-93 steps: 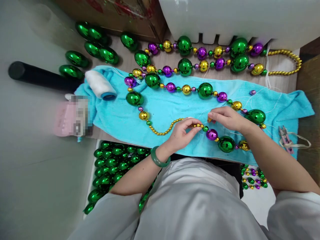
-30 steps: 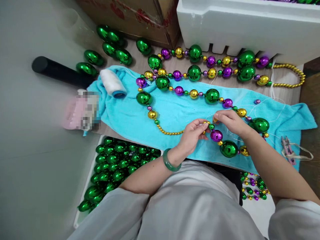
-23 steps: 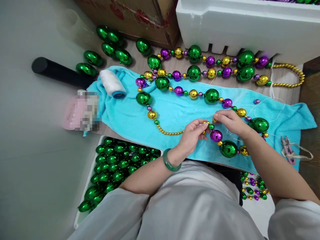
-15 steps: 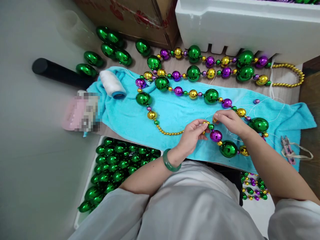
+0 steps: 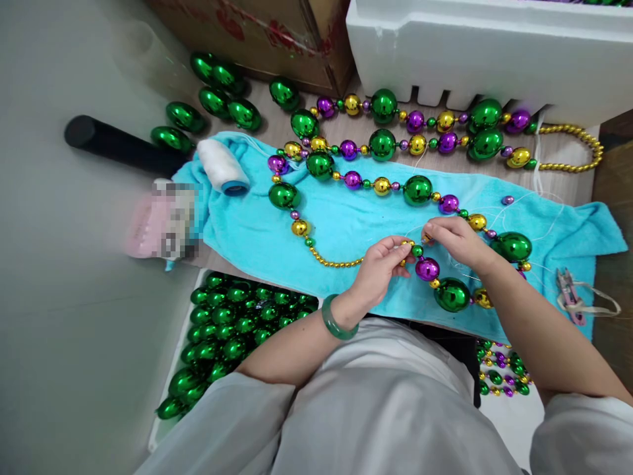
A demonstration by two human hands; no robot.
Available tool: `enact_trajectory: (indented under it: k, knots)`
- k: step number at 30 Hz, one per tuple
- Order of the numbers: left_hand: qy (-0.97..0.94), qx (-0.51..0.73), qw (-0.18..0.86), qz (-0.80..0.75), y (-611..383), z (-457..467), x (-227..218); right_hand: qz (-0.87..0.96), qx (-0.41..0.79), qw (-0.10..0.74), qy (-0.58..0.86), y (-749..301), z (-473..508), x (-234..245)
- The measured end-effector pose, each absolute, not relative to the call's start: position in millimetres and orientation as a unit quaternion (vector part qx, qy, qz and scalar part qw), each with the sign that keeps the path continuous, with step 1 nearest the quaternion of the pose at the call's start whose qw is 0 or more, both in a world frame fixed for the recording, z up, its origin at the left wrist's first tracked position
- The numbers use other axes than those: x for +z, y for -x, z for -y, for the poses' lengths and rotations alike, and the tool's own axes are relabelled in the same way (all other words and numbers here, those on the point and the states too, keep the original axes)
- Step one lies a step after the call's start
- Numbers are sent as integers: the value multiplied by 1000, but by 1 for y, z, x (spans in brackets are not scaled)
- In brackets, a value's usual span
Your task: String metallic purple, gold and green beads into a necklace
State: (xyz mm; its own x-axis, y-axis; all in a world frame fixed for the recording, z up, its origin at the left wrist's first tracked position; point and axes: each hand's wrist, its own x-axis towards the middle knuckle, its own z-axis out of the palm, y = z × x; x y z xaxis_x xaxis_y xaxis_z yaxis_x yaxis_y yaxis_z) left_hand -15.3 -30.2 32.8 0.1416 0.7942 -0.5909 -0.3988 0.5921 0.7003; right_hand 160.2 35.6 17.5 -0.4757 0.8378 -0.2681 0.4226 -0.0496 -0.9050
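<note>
A long bead necklace (image 5: 418,190) of green, purple and gold balls loops over a turquoise towel (image 5: 341,224). My left hand (image 5: 380,267), a green bangle on its wrist, pinches the end of the small gold bead strand (image 5: 336,262) beside a small green bead. My right hand (image 5: 457,239) is closed in a pinch just to the right, holding a small gold bead and thin white thread. A purple bead (image 5: 428,268) and a large green bead (image 5: 452,294) lie right below my fingers.
A white thread spool (image 5: 221,165) lies at the towel's left end, with snips (image 5: 568,295) at the right. Loose green beads (image 5: 217,99) and a black tube (image 5: 113,142) lie to the left. A white foam box (image 5: 494,46) stands behind, and a tray of green beads (image 5: 222,330) sits below left.
Since three seconds ago my hands have drawn closer together on the strand and the view has shifted a little. Over the last second they have barely moved.
</note>
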Motion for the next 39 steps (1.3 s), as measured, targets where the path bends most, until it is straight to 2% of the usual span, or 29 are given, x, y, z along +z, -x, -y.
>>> enact_trajectory:
  k: [25,39]
  knots:
    - [-188,408,733,-511,14,32,34,745,455,193,448,-159,-40,20]
    - [-192,405,728,-519,13,32,34,752,452,227,422,-166,-41,24]
